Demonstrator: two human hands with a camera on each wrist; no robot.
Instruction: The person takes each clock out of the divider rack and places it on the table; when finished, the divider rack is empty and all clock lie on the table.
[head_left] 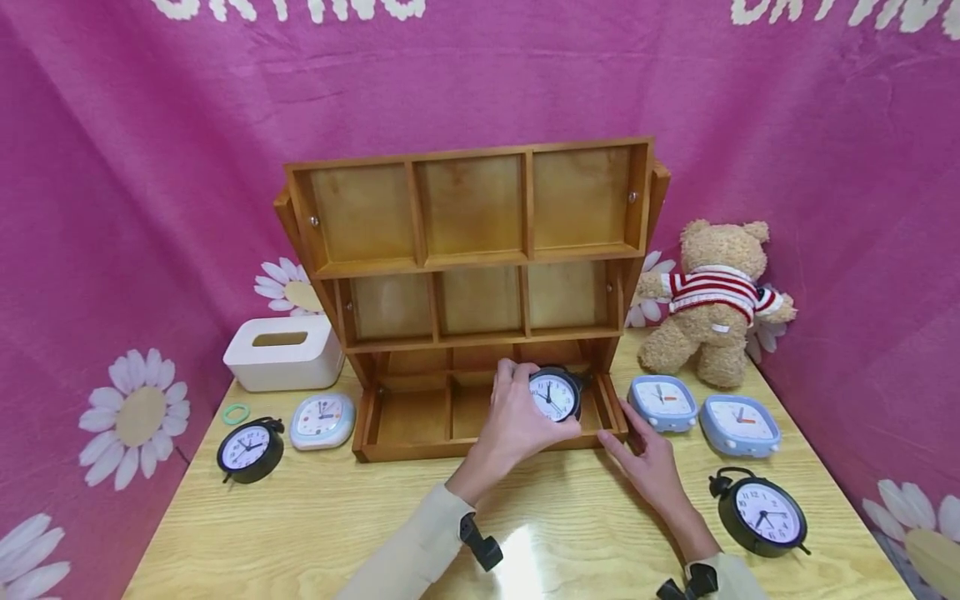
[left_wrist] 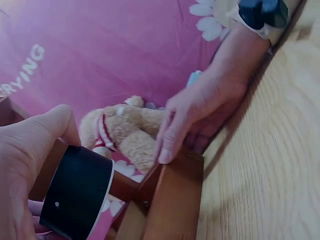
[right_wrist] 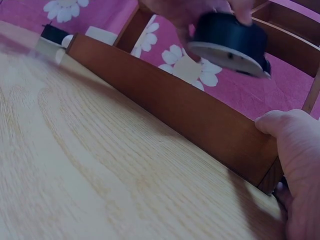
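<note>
In the head view, my left hand (head_left: 517, 412) grips a round black alarm clock (head_left: 555, 394) by its rim, dial up, over the right compartment of the bottom tier of a wooden shelf (head_left: 405, 448). The left wrist view shows the clock's black casing (left_wrist: 77, 192) between thumb and fingers. My right hand (head_left: 648, 458) holds the shelf's front right corner, its thumb at the front board (right_wrist: 200, 115) and its other fingers along the side. From the right wrist, the clock (right_wrist: 230, 42) appears raised above that board.
Left of the shelf are a black alarm clock (head_left: 250, 450), a pale clock (head_left: 322, 421), a green ring (head_left: 236, 414) and a white tissue box (head_left: 281, 367). To the right stand blue clocks (head_left: 663, 402), another black alarm clock (head_left: 761, 515) and a teddy bear (head_left: 716, 304). A pink curtain (head_left: 480, 92) hangs behind.
</note>
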